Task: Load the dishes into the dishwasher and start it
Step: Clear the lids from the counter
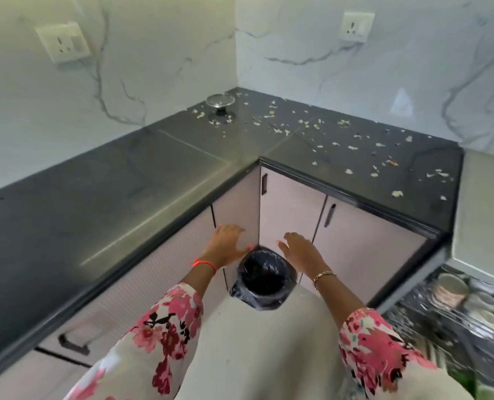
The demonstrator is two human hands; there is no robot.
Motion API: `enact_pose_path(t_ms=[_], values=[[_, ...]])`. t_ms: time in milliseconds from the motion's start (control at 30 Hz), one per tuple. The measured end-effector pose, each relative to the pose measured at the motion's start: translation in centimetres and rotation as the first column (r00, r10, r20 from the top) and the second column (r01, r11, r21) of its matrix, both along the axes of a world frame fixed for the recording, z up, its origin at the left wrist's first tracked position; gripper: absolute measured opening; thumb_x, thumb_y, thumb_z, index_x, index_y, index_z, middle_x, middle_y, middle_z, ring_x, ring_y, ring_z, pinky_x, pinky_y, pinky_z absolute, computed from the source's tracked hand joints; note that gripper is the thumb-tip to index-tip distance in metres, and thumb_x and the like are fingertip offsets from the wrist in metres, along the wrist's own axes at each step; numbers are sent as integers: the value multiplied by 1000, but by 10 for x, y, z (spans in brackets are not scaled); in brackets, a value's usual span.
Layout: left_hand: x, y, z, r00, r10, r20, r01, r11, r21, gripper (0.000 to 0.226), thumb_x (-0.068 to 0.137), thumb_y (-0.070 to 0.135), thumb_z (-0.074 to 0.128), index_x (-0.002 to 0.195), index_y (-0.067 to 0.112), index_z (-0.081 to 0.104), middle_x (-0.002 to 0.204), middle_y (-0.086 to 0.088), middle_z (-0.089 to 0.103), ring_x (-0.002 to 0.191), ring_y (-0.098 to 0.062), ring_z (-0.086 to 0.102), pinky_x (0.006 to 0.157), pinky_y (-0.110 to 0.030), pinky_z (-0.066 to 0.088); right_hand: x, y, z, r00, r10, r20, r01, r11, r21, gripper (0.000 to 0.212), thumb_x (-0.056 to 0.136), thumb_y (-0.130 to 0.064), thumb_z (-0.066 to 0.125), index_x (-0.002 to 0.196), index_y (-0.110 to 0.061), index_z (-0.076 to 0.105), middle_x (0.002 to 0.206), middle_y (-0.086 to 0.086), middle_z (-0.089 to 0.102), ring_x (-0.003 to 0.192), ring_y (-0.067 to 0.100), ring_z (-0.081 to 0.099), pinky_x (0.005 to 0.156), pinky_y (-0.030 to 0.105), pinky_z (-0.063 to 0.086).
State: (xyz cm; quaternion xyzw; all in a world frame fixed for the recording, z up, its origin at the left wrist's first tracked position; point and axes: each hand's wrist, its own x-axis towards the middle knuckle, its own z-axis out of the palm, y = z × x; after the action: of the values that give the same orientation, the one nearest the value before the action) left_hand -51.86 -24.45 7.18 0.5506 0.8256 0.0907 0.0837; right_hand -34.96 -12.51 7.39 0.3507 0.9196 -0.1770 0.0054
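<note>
We see the left grip (228, 241), a bare hand, spread open with straight fingers and holding nothing. Its fingertips lie over a pale cabinet door (237, 209), though we cannot tell whether they touch it. The right grip (299, 249) is likewise open and empty, apart from the left, and the black-lined bin (261, 280) stands on the floor (254, 327) between and just below them. The bin's lower body is hidden by its own rim and bag. It sits tight in the inner corner of the cabinets, with open floor nearer us between the floral sleeves. Above, the dark L-shaped counter (95, 203) carries scattered pale scraps (312, 128) on its right leg. Near the back corner is a glass piece (220, 101) on a dark foot, lid or dish we cannot say. The dishes (449, 290) lie blurred in a wire rack (442, 321) at lower right, cut off by the frame edge and well apart from both grips.
</note>
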Motion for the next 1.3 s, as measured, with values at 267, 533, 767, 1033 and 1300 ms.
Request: enact_pose_path(t_ms=[267,533,767,1033,1300], values=[[-145,62,12,997,72,-14,-69,990,127,58,90,48,48,134,11,41,141,-6,42,137,-20,28,113,-34,12,-137,74,34,984,8,-180,-5,1000,15,39,99,-30,34,98,1,59,101,15,62,90,29,59,80,37,45],[-295,165,15,985,173,-7,-171,975,145,59,89,50,48,133,11,43,140,-7,43,138,-21,28,114,-37,15,-292,210,43,968,38,-248,-32,999,28,39,99,-31,35,74,-6,52,71,7,53,67,24,51,66,36,41],[-412,258,15,971,237,31,-239,962,134,61,89,54,44,132,10,44,139,-7,44,137,-22,29,113,-35,19,-420,324,48,959,23,-283,-40,998,-55,36,98,-29,40,72,-8,51,81,19,62,78,33,56,65,32,32],[-512,334,-6,961,252,114,-265,956,125,59,91,45,48,137,10,39,146,-6,36,139,-21,24,116,-38,18,-521,402,47,898,-149,-414,52,970,-236,44,96,-24,46,55,-15,34,53,0,38,54,18,36,60,32,30],[-559,369,-36,926,352,137,-369,921,126,65,93,50,40,145,14,25,154,1,20,144,-14,10,117,-39,6,-597,451,34,780,-475,-407,128,758,-639,37,95,-32,47,100,5,50,68,14,55,47,25,57,37,31,49]])
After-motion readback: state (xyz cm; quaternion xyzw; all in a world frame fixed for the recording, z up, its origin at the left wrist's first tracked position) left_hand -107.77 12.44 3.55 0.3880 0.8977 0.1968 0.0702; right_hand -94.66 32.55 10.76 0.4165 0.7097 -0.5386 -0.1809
